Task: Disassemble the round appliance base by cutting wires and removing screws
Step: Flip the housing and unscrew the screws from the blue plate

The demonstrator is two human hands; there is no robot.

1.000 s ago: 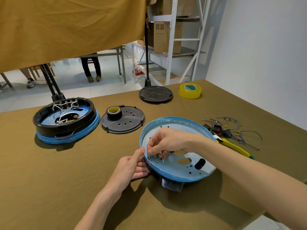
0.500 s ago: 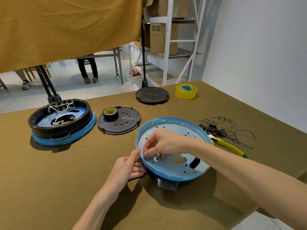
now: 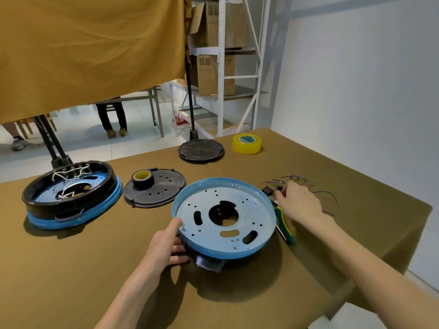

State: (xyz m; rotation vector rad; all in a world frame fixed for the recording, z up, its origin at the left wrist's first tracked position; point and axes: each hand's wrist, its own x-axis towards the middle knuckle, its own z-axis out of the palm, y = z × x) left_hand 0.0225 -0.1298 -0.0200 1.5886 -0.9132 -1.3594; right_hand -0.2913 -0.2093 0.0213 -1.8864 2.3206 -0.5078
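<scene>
Olive-clothed table [image 3: 71, 269] with two blue bases [image 3: 237, 252], two black covers [image 3: 164, 198], yellow tape [image 3: 247, 143], pliers [image 3: 283, 224], cut wires [image 3: 325, 195].

The round appliance base [image 3: 224, 218] lies near the table's front edge, a blue-rimmed pan with a pale perforated metal floor, a large central hole and a black part beneath. Cut blue wires [image 3: 318, 193] lie scattered just right of it.
</scene>
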